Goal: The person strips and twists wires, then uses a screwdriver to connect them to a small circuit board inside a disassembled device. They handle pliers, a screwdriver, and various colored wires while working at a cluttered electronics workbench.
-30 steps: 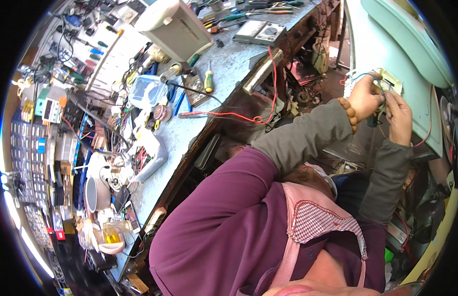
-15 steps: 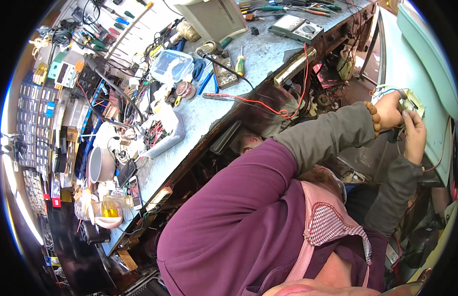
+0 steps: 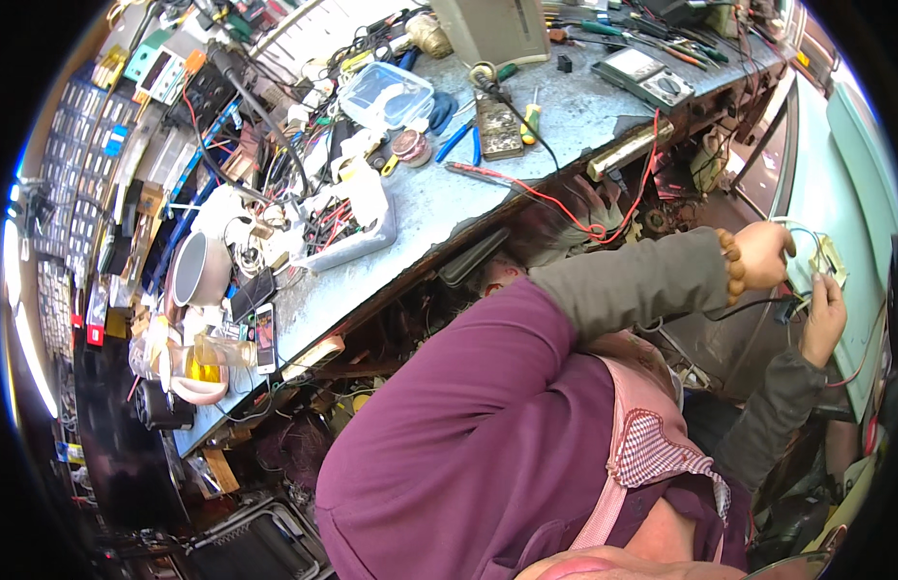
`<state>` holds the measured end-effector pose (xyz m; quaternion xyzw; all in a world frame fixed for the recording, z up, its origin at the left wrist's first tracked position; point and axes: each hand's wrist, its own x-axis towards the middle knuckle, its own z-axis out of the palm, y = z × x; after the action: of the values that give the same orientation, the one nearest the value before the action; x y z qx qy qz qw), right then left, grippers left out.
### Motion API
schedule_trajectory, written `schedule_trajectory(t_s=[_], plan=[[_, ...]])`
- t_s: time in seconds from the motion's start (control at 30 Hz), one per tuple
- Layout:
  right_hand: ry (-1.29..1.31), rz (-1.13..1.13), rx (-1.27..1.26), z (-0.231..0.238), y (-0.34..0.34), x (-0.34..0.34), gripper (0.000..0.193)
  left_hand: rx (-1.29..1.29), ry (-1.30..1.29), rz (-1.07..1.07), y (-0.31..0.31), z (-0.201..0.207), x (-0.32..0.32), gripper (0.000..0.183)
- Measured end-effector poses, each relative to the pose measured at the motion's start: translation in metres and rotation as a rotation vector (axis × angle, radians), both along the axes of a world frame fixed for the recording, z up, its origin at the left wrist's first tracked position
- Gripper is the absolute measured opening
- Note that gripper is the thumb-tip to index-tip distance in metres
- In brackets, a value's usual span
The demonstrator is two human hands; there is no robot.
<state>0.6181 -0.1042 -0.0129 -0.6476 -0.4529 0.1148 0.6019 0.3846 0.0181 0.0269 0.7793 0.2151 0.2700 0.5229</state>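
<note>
My left hand point(image 3: 761, 256), with a brown bead bracelet point(image 3: 731, 267) at the wrist, is beside a pale green panel point(image 3: 814, 198). Its fingers are curled, and what lies under them, if anything, is hidden. Thin white and blue wires point(image 3: 803, 228) loop up just beyond these fingers. My right hand point(image 3: 824, 319) is lower and to the right, thumb and fingertips pinched together at the wires, right below a small cream-coloured part point(image 3: 833, 259). Which wire sits in the pinch is too small to tell. A dark connector-like piece point(image 3: 785, 309) hangs between the hands on a black cable point(image 3: 744, 307).
A blue workbench point(image 3: 439, 208) runs diagonally at left, holding a multimeter point(image 3: 644, 77), a screwdriver point(image 3: 532, 124), blue-handled pliers point(image 3: 458, 143), a clear plastic box point(image 3: 386, 95) and a phone point(image 3: 265, 338). A red test lead point(image 3: 603, 232) droops over its edge.
The view has shifted, so the bench sits further right. My hands have moved apart; the left one has drawn back from the cream part, and the wires and dark piece show between them.
</note>
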Motion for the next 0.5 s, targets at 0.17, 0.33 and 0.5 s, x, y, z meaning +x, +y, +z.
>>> schedule_trajectory(t_s=[0.17,0.33,0.5], plan=[[-0.455,-0.171,-0.024,0.003,0.003,-0.012,0.031,0.241,0.103,-0.261,0.008,0.017,-0.136,0.039],[-0.271,-0.187,0.009,-0.018,-0.002,0.020,0.031,0.277,0.274,-0.235,0.019,0.027,-0.277,0.040],[-0.136,-0.212,0.047,-0.017,-0.002,0.013,0.031,0.198,0.324,0.147,0.006,0.054,-0.389,0.040]])
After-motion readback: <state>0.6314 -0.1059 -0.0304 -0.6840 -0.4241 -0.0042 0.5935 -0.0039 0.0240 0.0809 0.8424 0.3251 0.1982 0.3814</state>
